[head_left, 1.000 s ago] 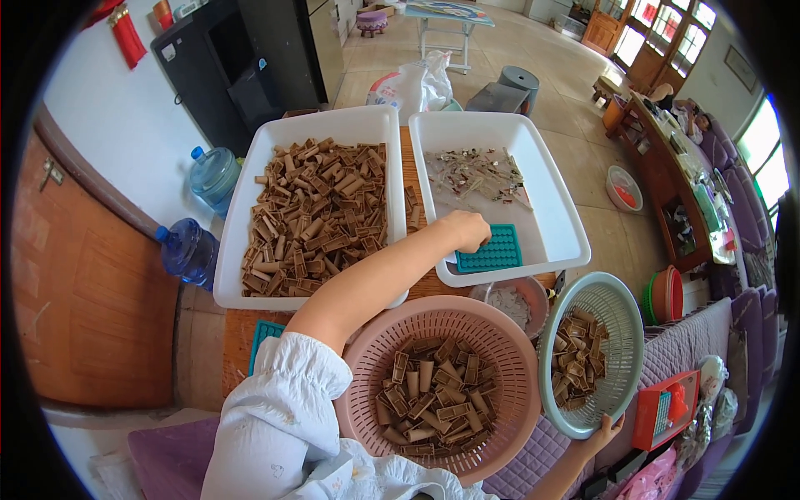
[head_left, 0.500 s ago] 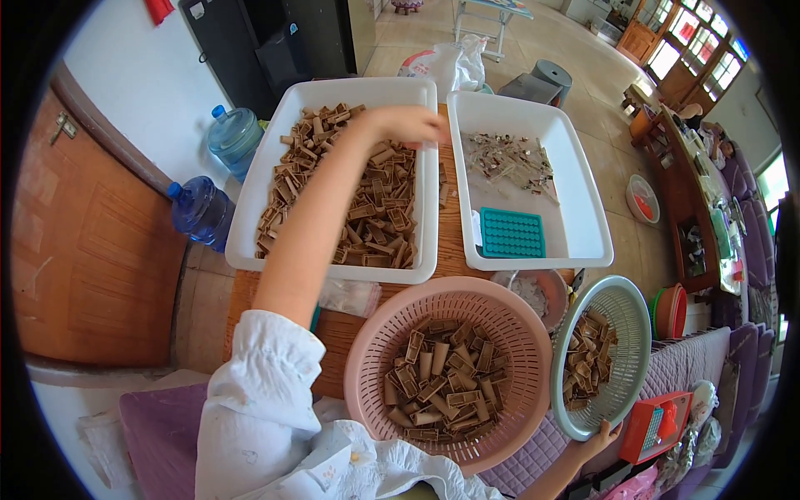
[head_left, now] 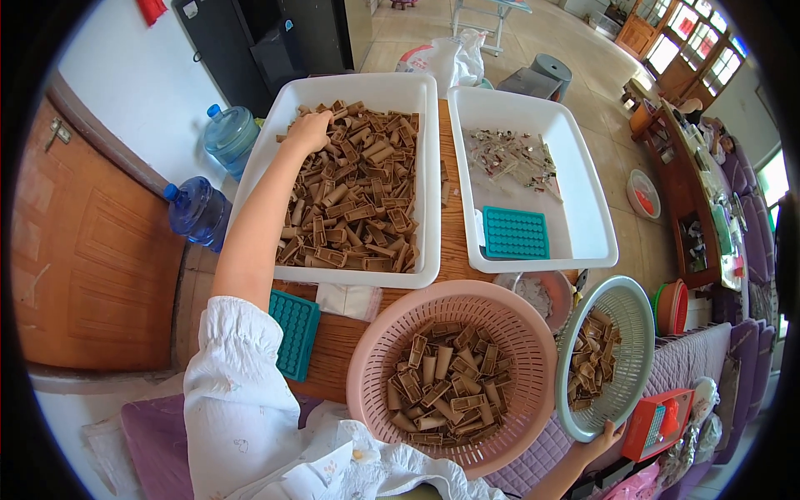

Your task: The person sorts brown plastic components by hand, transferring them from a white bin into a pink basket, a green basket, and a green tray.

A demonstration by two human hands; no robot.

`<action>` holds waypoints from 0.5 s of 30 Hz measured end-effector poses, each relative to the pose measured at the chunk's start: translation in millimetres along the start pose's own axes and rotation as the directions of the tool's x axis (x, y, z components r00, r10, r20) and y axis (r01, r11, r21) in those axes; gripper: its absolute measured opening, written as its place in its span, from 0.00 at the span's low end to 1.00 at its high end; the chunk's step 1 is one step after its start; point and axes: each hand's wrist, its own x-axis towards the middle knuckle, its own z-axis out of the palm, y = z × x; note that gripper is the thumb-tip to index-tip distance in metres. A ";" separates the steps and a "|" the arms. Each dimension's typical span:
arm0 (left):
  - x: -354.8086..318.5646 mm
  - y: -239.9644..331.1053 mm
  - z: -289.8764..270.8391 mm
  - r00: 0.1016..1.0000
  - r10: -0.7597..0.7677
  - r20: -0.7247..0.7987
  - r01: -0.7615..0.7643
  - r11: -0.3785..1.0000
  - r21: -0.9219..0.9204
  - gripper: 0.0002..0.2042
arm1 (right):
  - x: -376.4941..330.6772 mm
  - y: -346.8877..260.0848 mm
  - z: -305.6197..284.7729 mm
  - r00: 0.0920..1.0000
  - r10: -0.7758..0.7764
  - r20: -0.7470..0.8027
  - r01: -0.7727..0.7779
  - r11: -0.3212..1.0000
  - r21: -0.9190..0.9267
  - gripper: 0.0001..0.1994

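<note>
My left hand (head_left: 309, 133) is over the far left of a white tray (head_left: 429, 196) heaped with small brown trough-shaped pieces (head_left: 354, 204). Its fingers are curled down at the pieces; what they hold, if anything, is hidden. At the lower right, my right hand (head_left: 607, 438) grips the near rim of a tilted pale green basket (head_left: 637, 358), which has more of the brown pieces in it. Beside that basket, a larger pink basket (head_left: 367, 358) holds several brown pieces (head_left: 450, 379).
A second white tray (head_left: 596, 217) holds small clear and metallic bits (head_left: 512, 158) and a teal grid tray (head_left: 515, 233). Another teal grid tray (head_left: 293, 333) lies on the wooden table (head_left: 333, 354). Water jugs (head_left: 200, 215) stand left; a pink bowl (head_left: 557, 304) sits behind the baskets.
My left hand has swept left, from the gap between the two white trays to the far left of the brown pieces. My right hand stays on the green basket's rim.
</note>
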 end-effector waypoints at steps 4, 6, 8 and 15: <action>1.0 0.7 -5.0 1.000 -0.022 0.001 0.022 0.999 0.041 0.19 | 1.0 1.8 -3.2 1.000 -0.014 0.018 0.015 1.000 -0.020 0.26; 3.8 2.5 -6.8 0.976 -0.136 0.172 0.140 0.990 -0.016 0.23 | 1.9 4.7 -5.4 1.000 -0.014 0.018 0.015 1.000 -0.007 0.26; 4.8 3.1 -6.8 0.974 -0.143 0.175 0.147 0.989 -0.012 0.21 | 1.8 5.3 -6.1 1.000 -0.015 0.020 0.015 1.000 0.006 0.26; 4.8 -12.8 -14.3 0.980 -0.009 0.196 0.045 0.982 -0.183 0.11 | 1.5 3.8 -3.4 0.999 -0.028 0.016 0.028 1.000 0.008 0.25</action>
